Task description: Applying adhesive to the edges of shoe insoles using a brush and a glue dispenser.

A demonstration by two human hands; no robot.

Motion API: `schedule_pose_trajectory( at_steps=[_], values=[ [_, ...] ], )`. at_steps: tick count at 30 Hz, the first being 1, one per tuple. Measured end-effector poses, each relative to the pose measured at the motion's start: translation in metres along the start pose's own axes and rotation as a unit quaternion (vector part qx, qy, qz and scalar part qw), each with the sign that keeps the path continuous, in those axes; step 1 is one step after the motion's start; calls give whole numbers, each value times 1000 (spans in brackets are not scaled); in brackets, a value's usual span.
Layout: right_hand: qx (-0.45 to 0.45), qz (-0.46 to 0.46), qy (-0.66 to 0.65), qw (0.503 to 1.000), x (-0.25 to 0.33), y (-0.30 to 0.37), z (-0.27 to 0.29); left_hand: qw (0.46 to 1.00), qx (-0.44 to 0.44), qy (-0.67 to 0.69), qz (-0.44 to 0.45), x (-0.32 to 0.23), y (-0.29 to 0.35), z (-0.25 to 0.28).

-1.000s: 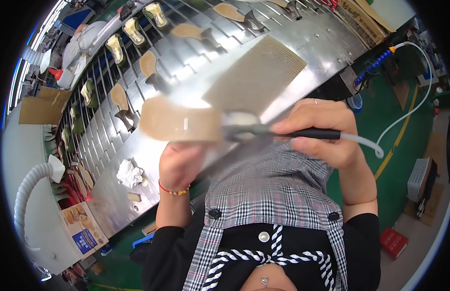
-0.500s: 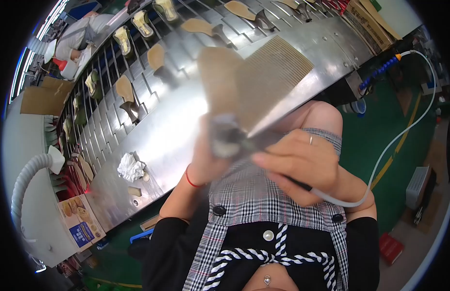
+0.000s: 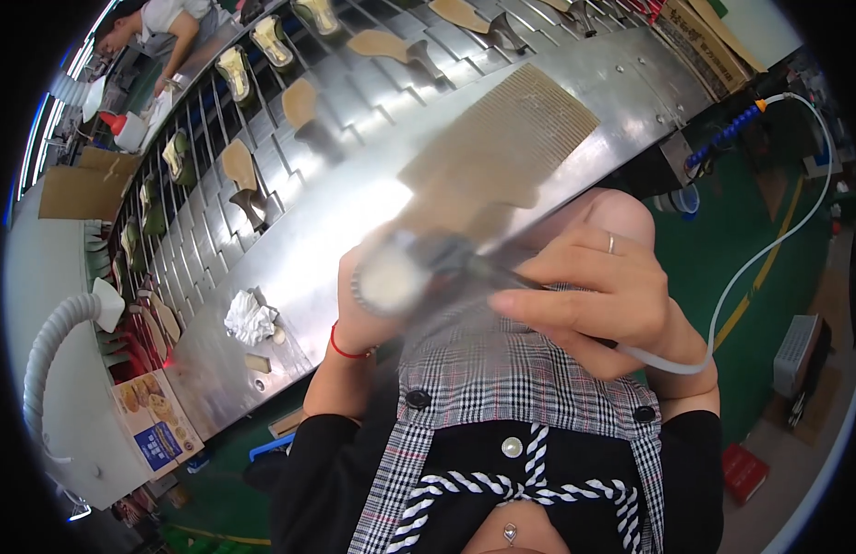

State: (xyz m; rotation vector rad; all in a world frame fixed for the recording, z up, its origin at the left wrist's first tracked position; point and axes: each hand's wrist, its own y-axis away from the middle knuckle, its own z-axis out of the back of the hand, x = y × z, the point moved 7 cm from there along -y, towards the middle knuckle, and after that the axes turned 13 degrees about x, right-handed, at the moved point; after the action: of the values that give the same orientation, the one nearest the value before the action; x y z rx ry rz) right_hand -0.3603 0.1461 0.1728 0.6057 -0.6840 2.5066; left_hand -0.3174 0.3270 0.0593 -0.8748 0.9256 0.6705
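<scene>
My left hand (image 3: 352, 319) is closed around a shoe sole with a dark heel (image 3: 446, 251). Motion smears this piece, and a pale round end (image 3: 393, 277) shows near the fingers. In my right hand (image 3: 594, 295) is a slim dark pen-like tool (image 3: 506, 274), its tip close to the heel. A grey-white hose (image 3: 668, 366) runs from the back of the tool. What the tip touches cannot be made out. Beneath the held piece, a ribbed tan cardboard sheet (image 3: 548, 115) lies on the metal table (image 3: 308, 249).
Along the slatted conveyor (image 3: 202, 217) lie several tan soles with dark heels and several shoe uppers. Crumpled white paper (image 3: 251, 317) and a small block (image 3: 257, 363) rest at left. A ribbed duct (image 3: 54, 346) stands farther left. Another person (image 3: 169, 37) works across the conveyor.
The held sole has tilted over, its pale end turning toward me. My left hand has shifted slightly left, my right slightly up and right. The person across has moved into fuller view.
</scene>
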Motion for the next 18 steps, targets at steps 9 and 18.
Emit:
schedule_pose_trajectory(
  at_steps=[9, 18],
  values=[
    [-6, 17, 3, 1000, 6, 2, 2, 990, -58, 128, 2, 10, 15, 11],
    [-23, 7, -42, 999, 12, 8, 5, 989, -43, 139, -12, 14, 28, 18]
  ],
)
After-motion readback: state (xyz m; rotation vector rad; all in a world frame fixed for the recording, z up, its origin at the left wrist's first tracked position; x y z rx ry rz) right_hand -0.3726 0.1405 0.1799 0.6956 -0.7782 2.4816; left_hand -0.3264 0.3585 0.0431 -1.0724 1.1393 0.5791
